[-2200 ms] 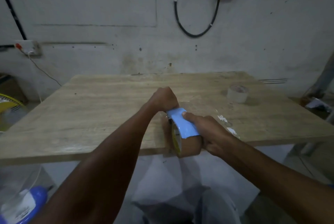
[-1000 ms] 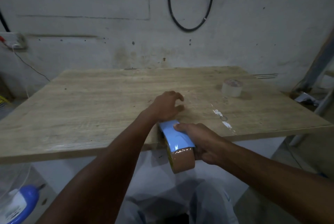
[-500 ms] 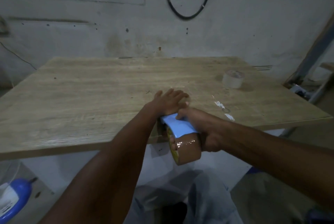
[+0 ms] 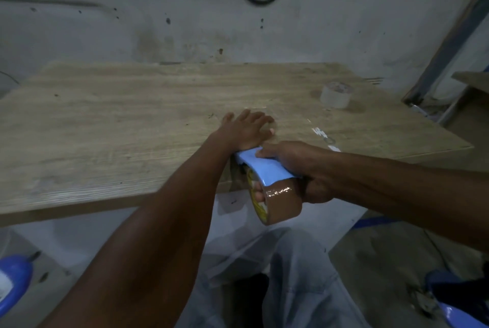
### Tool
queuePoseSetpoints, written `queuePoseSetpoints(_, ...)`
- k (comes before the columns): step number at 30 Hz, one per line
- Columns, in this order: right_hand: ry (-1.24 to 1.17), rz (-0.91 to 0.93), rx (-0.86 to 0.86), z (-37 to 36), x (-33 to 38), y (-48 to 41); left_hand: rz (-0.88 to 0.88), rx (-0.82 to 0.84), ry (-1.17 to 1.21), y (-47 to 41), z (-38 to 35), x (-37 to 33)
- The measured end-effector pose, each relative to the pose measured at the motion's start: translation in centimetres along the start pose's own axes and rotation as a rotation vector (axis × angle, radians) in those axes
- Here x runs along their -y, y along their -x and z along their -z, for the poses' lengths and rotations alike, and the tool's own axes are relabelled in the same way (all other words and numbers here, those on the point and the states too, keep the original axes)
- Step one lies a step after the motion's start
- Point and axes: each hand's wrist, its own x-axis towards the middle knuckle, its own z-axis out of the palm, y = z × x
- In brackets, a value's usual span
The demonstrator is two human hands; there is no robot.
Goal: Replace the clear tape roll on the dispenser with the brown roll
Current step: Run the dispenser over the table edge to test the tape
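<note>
Brown roll is on: the glossy brown packing-tape roll [image 4: 282,204] sits in the light-blue plastic handheld dispenser [image 4: 260,167], which the right hand [image 4: 308,169] grips closed around the body, thumb on top of the blue guard, fingertips wrapped under by the roll's yellow-printed core. Dispenser nose is at the near edge of the pale wood-grain tabletop [image 4: 111,126], the roll hanging just off the edge over the person's lap. What changed: about two seconds ago the left hand [image 4: 247,129] was a fist up by the dispenser nose; a second ago it was opening over the wood; now it's flat, fingers spread, palm down on the table right beside the nose. Camera also dipped and swung right. Looks like the tape's free end got pulled out and is being pressed onto the wood, but I can't make out a strip under that hand, too dim and blurred. The squat translucent clear tape roll [image 4: 335,94] stands on its flat side at the far right of the table, well apart from both hands, so the swap itself reads as done. My guess at what's left: a test pull or cut, then set the dispenser down. Risk: tape folding back on itself if the pull goes crooked.
</note>
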Motion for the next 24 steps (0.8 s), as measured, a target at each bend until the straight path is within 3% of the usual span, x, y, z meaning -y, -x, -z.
queuePoseSetpoints(5,0.003,-0.122,0.032,-0.7,-1.2,2.6,-0.012,-0.023,-0.014,0.1,-0.3,0.2)
queuePoseSetpoints(11,-0.127,-0.095,0.049,-0.6,-3.7,3.2,0.025,0.002,0.002,0.3,0.0,-0.1)
queuePoseSetpoints(16,-0.174,-0.085,0.050,-0.6,-4.0,3.6,0.051,-0.096,-0.025,1.0,0.3,-1.3)
queuePoseSetpoints(24,-0.136,-0.061,0.000,-0.7,-4.1,3.6,0.090,0.010,0.039,2.3,-0.3,-2.7)
